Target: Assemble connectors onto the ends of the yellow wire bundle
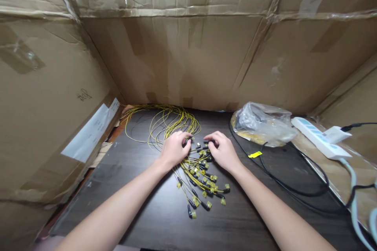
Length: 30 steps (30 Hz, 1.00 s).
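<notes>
A bundle of thin yellow cables [165,121] lies coiled on the dark wooden table [141,204], its ends fanned out toward me with several black and yellow connectors [203,188]. My left hand [173,150] rests on the bundle with its fingers curled and pinched on cable ends. My right hand [222,150] sits just right of it, fingers curled and pinched on a connector end. The fingertips of both hands nearly meet over the connectors.
Cardboard walls [188,55] enclose the table on three sides. A crumpled clear plastic bag [263,121] lies at the right, beside a white power strip [319,137]. A black cable [294,188] loops across the right side, with a small yellow tag [255,154] near it.
</notes>
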Each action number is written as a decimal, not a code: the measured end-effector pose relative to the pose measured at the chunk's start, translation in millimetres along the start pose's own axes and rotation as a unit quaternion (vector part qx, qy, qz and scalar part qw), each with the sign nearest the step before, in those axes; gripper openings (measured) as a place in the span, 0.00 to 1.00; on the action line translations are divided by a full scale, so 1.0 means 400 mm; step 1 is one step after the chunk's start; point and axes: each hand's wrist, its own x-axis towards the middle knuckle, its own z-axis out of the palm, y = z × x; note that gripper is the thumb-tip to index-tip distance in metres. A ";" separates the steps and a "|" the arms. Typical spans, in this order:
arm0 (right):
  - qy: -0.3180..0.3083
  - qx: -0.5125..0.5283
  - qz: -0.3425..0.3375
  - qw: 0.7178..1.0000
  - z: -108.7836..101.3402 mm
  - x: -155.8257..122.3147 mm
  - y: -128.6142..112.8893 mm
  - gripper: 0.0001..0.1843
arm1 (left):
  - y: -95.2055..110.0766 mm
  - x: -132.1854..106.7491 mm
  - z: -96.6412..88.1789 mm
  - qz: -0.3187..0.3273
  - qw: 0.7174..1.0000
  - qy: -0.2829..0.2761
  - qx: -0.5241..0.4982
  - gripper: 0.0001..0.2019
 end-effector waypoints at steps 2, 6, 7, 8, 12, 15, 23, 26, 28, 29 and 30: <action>0.007 -0.004 -0.002 1.000 -0.001 0.000 -0.002 0.12 | -0.001 0.001 0.000 -0.004 1.000 -0.001 0.002 0.09; 0.006 -0.015 -0.004 1.000 -0.007 0.000 -0.013 0.10 | -0.002 0.001 -0.002 0.001 1.000 0.009 0.004 0.09; 0.004 -0.017 -0.005 1.000 -0.008 0.000 -0.017 0.10 | -0.002 0.001 -0.002 0.004 1.000 0.012 0.002 0.09; 0.002 -0.020 -0.005 1.000 -0.010 0.000 -0.021 0.10 | -0.002 0.001 -0.002 0.008 1.000 0.018 -0.003 0.08; -0.014 -0.032 -0.003 0.999 -0.013 -0.003 -0.032 0.10 | -0.001 0.000 -0.002 0.030 0.999 0.034 -0.027 0.08; -0.033 -0.038 -0.002 0.999 -0.009 -0.005 -0.036 0.10 | 0.001 0.003 -0.002 0.026 0.999 0.016 -0.028 0.08; -0.081 -0.086 -0.019 0.993 0.008 -0.010 -0.044 0.16 | -0.001 0.007 0.004 0.002 1.000 -0.018 -0.020 0.13; -0.085 -0.076 -0.014 0.993 0.008 -0.006 -0.047 0.17 | 0.005 0.005 -0.005 0.031 0.999 0.012 -0.008 0.14; -0.068 -0.054 -0.007 0.996 0.006 -0.002 -0.047 0.17 | 0.017 0.003 -0.016 0.055 0.998 0.029 0.008 0.10; -0.054 -0.040 -0.004 0.998 0.005 0.000 -0.046 0.17 | 0.024 0.002 -0.021 0.064 0.997 0.031 0.020 0.08; -0.039 -0.024 0.000 0.999 0.004 0.002 -0.044 0.17 | 0.031 0.001 -0.025 0.076 0.996 0.024 0.031 0.06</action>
